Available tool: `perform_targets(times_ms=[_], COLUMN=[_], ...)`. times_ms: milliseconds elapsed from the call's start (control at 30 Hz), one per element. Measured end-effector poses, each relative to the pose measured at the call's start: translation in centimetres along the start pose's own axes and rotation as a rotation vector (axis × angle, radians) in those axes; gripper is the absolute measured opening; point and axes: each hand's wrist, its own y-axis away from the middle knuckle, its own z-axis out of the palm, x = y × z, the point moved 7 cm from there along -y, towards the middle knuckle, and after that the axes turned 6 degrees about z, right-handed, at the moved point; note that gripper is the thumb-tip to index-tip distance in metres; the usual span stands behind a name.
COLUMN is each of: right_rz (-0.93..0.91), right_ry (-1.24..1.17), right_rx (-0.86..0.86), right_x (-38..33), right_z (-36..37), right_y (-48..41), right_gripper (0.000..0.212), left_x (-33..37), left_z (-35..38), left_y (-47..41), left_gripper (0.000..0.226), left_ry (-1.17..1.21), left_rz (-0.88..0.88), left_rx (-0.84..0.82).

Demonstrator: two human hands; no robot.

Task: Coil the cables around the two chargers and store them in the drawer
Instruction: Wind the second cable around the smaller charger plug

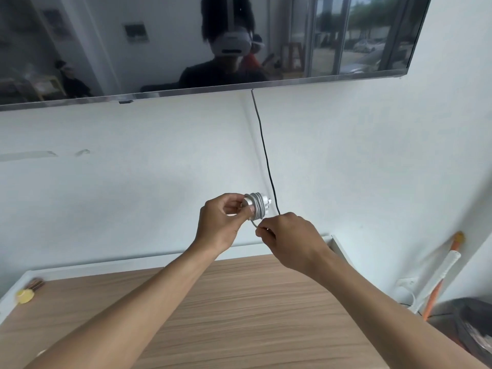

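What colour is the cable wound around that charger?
Light grey cable, on a white charger; seen in the head view.

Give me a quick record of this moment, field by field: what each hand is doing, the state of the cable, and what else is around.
left hand: left hand holds the white charger up in front of the wall
right hand: right hand pinches the loose cable end just below the charger
cable state: several turns already wound around the charger, a short tail left
second charger: not in view
drawer: not in view
surface below: wooden tabletop
other: black cord hanging from the wall screen; yellow item at the table's far left
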Motion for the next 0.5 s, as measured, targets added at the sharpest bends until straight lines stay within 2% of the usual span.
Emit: perform_targets(times_ms=[167, 267, 400, 500], right_rz=[-0.053, -0.081, -0.054, -0.056], right_ry=[0.026, 0.058, 0.070, 0.012], right_rx=[-0.016, -0.003, 0.124, 0.079], right_x=[-0.3, -0.6, 0.6, 1.1], right_z=[-1.8, -2.5, -4.8, -5.0], right_y=[-0.4, -0.5, -1.2, -1.7], right_gripper=[0.023, 0.024, 0.021, 0.018], left_x=[1.7, 1.8, 1.2, 1.0], left_z=[1.1, 0.7, 0.9, 1.2], left_y=[1.4, 1.3, 1.6, 2.0], left_gripper=[0.016, 0.018, 0.023, 0.023], left_ry=[-0.119, -0.097, -0.099, -0.057], left_rz=[0.249, 0.276, 0.273, 0.252], left_rx=[-0.093, -0.147, -0.268, -0.357])
